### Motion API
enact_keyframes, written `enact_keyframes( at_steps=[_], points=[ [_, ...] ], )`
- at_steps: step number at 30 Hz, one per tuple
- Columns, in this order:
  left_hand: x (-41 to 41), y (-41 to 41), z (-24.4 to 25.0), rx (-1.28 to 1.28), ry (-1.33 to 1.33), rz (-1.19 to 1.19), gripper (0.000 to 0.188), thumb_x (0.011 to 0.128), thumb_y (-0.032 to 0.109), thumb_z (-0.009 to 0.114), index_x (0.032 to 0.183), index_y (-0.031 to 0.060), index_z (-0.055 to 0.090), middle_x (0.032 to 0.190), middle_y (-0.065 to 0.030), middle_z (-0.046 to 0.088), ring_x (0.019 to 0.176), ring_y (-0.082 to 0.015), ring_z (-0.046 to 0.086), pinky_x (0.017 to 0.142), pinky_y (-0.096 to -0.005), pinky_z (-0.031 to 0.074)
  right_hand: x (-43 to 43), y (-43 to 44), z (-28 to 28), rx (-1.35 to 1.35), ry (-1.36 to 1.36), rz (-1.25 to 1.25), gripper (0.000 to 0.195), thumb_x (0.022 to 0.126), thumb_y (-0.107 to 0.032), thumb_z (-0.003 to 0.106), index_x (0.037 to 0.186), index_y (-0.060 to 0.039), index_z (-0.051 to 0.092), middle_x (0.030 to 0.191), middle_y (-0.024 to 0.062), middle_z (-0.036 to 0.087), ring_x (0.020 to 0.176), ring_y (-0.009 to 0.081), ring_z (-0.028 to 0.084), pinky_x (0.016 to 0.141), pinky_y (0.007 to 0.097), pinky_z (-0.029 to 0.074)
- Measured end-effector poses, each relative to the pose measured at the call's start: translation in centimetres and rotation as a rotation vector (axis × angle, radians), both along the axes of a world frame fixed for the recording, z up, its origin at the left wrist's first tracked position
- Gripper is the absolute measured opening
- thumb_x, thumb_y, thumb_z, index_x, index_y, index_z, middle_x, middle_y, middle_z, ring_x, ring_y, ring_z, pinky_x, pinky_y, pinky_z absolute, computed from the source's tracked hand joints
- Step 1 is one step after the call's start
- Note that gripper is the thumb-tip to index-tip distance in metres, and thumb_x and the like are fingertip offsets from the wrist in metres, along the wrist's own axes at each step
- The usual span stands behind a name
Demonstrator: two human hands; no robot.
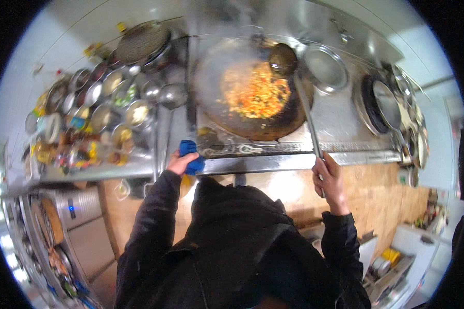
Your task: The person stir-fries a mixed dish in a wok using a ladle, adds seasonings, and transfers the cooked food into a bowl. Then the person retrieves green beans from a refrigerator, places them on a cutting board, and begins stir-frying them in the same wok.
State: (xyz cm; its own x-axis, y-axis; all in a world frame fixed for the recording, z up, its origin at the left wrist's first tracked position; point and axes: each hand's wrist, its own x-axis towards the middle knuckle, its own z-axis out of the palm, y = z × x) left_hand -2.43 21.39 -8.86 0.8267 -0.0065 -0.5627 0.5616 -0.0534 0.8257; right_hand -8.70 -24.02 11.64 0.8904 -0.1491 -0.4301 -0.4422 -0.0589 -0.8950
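Note:
Chopped orange-yellow food (pixel 257 92) lies in a large wok (pixel 270 133) on the steel range, with steam rising over it. My right hand (pixel 328 177) is closed round the long metal handle of a ladle (pixel 282 60), whose dark round bowl is over the wok's upper right side. At the front edge of the range, left of the wok, my left hand (pixel 182 162) grips a folded blue cloth (pixel 192 157). The cloth rests at the steel rail (pixel 255 164).
Left of the wok stand several metal bowls of ingredients, one with white pieces (pixel 139 114), and several bottles. A round metal pan (pixel 324 68) sits right of the wok, with stacked pans (pixel 377 104) farther right. A dark mesh strainer (pixel 143 42) lies at the upper left.

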Motion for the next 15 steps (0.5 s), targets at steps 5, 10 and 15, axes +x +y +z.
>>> enact_keyframes(
  at_steps=[5, 10, 15],
  points=[
    [1.4, -12.4, 4.9, -0.941, 0.317, 0.059, 0.051, 0.098, 0.042, 0.07, 0.132, 0.0066, 0.057, 0.121, -0.0165, 0.072, 0.096, -0.036, 0.074, 0.078, -0.0409, 0.059, 0.2, -0.3, -0.3, -0.098, -0.007, -0.036, 0.022, 0.106, -0.017, 0.056, 0.116, 0.0026, 0.061, 0.068, -0.0033, 0.048, 0.045, 0.0022, 0.041, 0.035, 0.0229, 0.03],
    [2.8, -18.3, 5.7, -1.016, 0.424, 0.119, 0.06, 0.1, 0.047, 0.065, 0.137, 0.0019, 0.05, 0.131, -0.0246, 0.063, 0.118, -0.0463, 0.065, 0.088, -0.0445, 0.063, -1.0, -2.8, -1.7, -0.484, -0.021, 0.124, 0.033, 0.103, -0.014, 0.061, 0.129, 0.0063, 0.059, 0.071, 0.0081, 0.061, 0.055, 0.0122, 0.057, 0.049, 0.0307, 0.046],
    [1.0, -19.6, 5.5, -1.209, 0.583, 0.105, 0.074, 0.099, 0.05, 0.066, 0.142, -0.007, 0.046, 0.137, -0.03, 0.057, 0.122, -0.0495, 0.061, 0.087, -0.0427, 0.065, -3.7, -5.0, 1.7, -0.77, -0.234, 0.406, 0.043, 0.096, -0.01, 0.066, 0.136, 0.0012, 0.058, 0.086, 0.0274, 0.068, 0.074, 0.0415, 0.069, 0.066, 0.0431, 0.054]
  ],
)
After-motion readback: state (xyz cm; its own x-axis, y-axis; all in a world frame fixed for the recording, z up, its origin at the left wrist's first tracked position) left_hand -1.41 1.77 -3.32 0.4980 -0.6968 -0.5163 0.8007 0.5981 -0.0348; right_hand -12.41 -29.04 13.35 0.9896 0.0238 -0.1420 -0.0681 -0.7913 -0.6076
